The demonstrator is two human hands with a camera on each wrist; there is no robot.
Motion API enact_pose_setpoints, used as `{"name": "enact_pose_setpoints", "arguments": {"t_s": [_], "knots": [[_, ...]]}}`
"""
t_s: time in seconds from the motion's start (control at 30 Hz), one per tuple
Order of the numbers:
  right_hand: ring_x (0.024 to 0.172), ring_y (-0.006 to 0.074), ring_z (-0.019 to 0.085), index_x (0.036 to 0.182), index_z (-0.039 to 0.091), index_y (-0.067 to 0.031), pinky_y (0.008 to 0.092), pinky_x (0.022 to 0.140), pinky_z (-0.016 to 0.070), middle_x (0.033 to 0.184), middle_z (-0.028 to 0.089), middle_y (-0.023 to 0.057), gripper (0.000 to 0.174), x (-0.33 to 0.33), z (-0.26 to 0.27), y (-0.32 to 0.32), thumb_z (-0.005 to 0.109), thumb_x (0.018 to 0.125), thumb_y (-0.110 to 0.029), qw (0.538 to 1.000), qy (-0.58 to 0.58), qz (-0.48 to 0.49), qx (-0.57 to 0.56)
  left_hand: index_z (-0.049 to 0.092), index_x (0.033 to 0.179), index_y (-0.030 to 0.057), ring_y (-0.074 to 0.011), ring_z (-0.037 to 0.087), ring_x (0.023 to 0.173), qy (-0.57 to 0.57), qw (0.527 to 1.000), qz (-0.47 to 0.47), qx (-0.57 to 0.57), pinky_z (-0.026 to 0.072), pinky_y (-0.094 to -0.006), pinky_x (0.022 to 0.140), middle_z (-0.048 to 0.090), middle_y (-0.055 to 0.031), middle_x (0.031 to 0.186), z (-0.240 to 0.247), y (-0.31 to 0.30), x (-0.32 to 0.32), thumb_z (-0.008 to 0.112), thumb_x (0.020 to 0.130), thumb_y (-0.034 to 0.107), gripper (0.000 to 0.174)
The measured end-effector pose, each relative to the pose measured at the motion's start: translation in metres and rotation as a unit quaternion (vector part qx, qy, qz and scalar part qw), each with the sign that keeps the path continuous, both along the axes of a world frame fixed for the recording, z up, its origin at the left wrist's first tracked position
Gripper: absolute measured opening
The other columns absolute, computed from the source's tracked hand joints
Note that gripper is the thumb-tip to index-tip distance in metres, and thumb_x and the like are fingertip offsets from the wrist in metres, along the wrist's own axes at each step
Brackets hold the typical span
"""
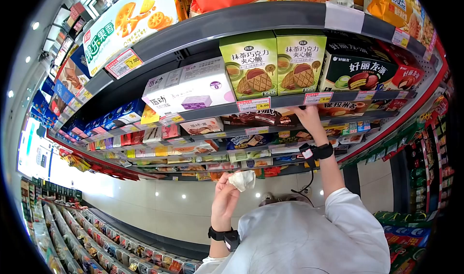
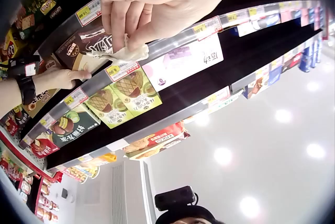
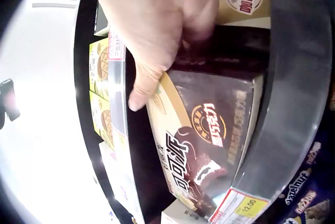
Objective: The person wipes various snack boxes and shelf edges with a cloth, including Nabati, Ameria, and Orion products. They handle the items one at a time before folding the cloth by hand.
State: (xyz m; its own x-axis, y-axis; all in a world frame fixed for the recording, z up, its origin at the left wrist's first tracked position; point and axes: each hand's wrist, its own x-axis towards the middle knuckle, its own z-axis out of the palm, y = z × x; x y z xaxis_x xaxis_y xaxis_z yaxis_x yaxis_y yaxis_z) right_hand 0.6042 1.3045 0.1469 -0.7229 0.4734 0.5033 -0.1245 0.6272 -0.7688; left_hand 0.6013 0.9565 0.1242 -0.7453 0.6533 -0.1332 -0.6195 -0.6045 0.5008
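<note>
My left hand pinches a crumpled white cloth between thumb and fingers, held out in front of the lower shelves. In the left wrist view the cloth hangs from the fingertips. My right hand reaches into the second shelf, at the end of a dark brown chocolate pie box. The right wrist view has the thumb along the box's upper edge, while the other fingers curl down into the dark gap beside it, their tips hidden. A coffee-flavoured box stands across that gap.
Above, the upper shelf carries green matcha biscuit boxes, a white and purple box and a dark green pie box. Price-tagged shelf edges run close to the right hand. More shelves of snacks stand behind, across the tiled floor.
</note>
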Motion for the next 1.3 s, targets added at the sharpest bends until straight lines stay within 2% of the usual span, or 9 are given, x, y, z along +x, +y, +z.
{"name": "enact_pose_setpoints", "arguments": {"t_s": [0.3, 0.5, 0.7, 0.8, 0.93, 0.97, 1.03, 1.13, 1.3], "knots": [[0.088, 0.0409, 0.059, 0.112, 0.057, 0.0007, 0.0412, 0.075, 0.0487, 0.098, 0.061, 0.0268, 0.032, -0.011, -0.029, 0.027, 0.057, 0.094, -0.026, 0.973, -0.184, -0.042, 0.132, 0.055, 0.111, 0.0015, -0.0203, 0.061, 0.108, 0.007, 0.999, 0.029, -0.045, 0.0475, -0.0335, 0.098, 0.062, -0.0098, 0.116, 0.008, 0.0, 0.009, 0.059, 0.086, -0.005, 0.026], [0.094, 0.0412, 0.057, 0.111, 0.059, -0.0005, 0.0422, 0.081, 0.0457, 0.1, 0.059, 0.0256, 0.028, 0.002, -0.019, 0.021, 0.052, 0.097, -0.025, 0.992, -0.084, 0.006, 0.093, 0.059, 0.106, 0.0016, -0.0204, 0.06, 0.108, -0.006, 0.999, 0.026, -0.046, 0.0443, -0.0346, 0.101, 0.064, -0.0134, 0.117, 0.008, -0.001, 0.009, 0.055, 0.086, -0.008, 0.023], [0.103, 0.0423, 0.052, 0.11, 0.06, -0.0022, 0.0416, 0.086, 0.0424, 0.107, 0.057, 0.0234, 0.023, 0.018, -0.005, 0.012, 0.048, 0.099, -0.019, 0.992, -0.102, 0.039, 0.059, 0.059, 0.106, 0.0026, -0.0204, 0.06, 0.108, -0.007, 0.999, 0.037, -0.039, 0.044, -0.035, 0.101, 0.064, -0.0126, 0.117, 0.007, 0.001, 0.012, 0.056, 0.086, -0.007, 0.022], [0.107, 0.044, 0.051, 0.12, 0.056, -0.0008, 0.0411, 0.091, 0.042, 0.114, 0.055, 0.0252, 0.027, 0.025, -0.003, 0.005, 0.048, 0.099, -0.016, 0.992, -0.099, 0.004, 0.078, 0.059, 0.107, 0.0026, -0.0207, 0.06, 0.108, -0.008, 0.998, 0.048, -0.039, 0.0442, -0.0355, 0.101, 0.064, -0.0124, 0.117, 0.006, 0.001, 0.013, 0.056, 0.087, -0.006, 0.022], [0.125, 0.0324, 0.049, 0.138, 0.039, 0.0025, 0.036, 0.103, 0.0373, 0.138, 0.046, 0.0221, 0.041, 0.048, -0.01, -0.026, 0.045, 0.101, -0.013, 0.997, -0.003, -0.04, 0.068, 0.058, 0.106, 0.0027, -0.021, 0.06, 0.108, -0.009, 0.998, 0.062, -0.028, 0.0452, -0.0364, 0.1, 0.064, -0.0123, 0.117, 0.011, 0.003, 0.017, 0.057, 0.087, -0.004, 0.02], [0.122, 0.0365, 0.051, 0.133, 0.046, -0.0004, 0.0415, 0.101, 0.04, 0.134, 0.05, 0.0214, 0.034, 0.058, -0.011, -0.038, 0.045, 0.1, -0.007, 0.993, 0.041, -0.067, 0.092, 0.058, 0.105, 0.0028, -0.0211, 0.06, 0.108, -0.008, 0.997, 0.069, -0.025, 0.0455, -0.0366, 0.099, 0.064, -0.0123, 0.117, 0.012, 0.004, 0.018, 0.058, 0.088, -0.004, 0.019], [0.117, 0.0327, 0.055, 0.121, 0.054, -0.0025, 0.0402, 0.099, 0.0413, 0.129, 0.054, 0.0182, 0.026, 0.074, -0.025, -0.049, 0.048, 0.096, -0.003, 0.994, 0.102, -0.028, 0.025, 0.058, 0.105, 0.0028, -0.0213, 0.061, 0.108, 0.001, 0.997, 0.08, -0.003, 0.0461, -0.0368, 0.099, 0.064, -0.0122, 0.117, 0.011, 0.007, 0.02, 0.059, 0.088, -0.002, 0.018], [0.099, 0.0287, 0.061, 0.095, 0.061, -0.0037, 0.0366, 0.09, 0.0462, 0.109, 0.061, 0.0148, 0.012, 0.098, -0.029, -0.051, 0.056, 0.086, 0.002, 0.997, 0.034, 0.018, 0.072, 0.057, 0.106, 0.0029, -0.0213, 0.062, 0.106, 0.017, 0.996, 0.084, 0.041, 0.0479, -0.0354, 0.096, 0.064, -0.0127, 0.116, 0.006, 0.014, 0.022, 0.06, 0.088, -0.002, 0.019], [0.092, 0.026, 0.061, 0.095, 0.065, -0.0069, 0.0352, 0.081, 0.0486, 0.099, 0.061, 0.0089, 0.026, 0.099, 0.004, -0.07, 0.077, 0.072, -0.005, 0.979, 0.006, 0.204, -0.006, 0.057, 0.105, 0.0008, -0.0182, 0.064, 0.1, 0.055, 0.985, 0.153, -0.051, 0.0497, -0.0304, 0.091, 0.066, -0.013, 0.112, 0.021, 0.056, 0.037, 0.057, 0.087, -0.008, 0.02]]}}
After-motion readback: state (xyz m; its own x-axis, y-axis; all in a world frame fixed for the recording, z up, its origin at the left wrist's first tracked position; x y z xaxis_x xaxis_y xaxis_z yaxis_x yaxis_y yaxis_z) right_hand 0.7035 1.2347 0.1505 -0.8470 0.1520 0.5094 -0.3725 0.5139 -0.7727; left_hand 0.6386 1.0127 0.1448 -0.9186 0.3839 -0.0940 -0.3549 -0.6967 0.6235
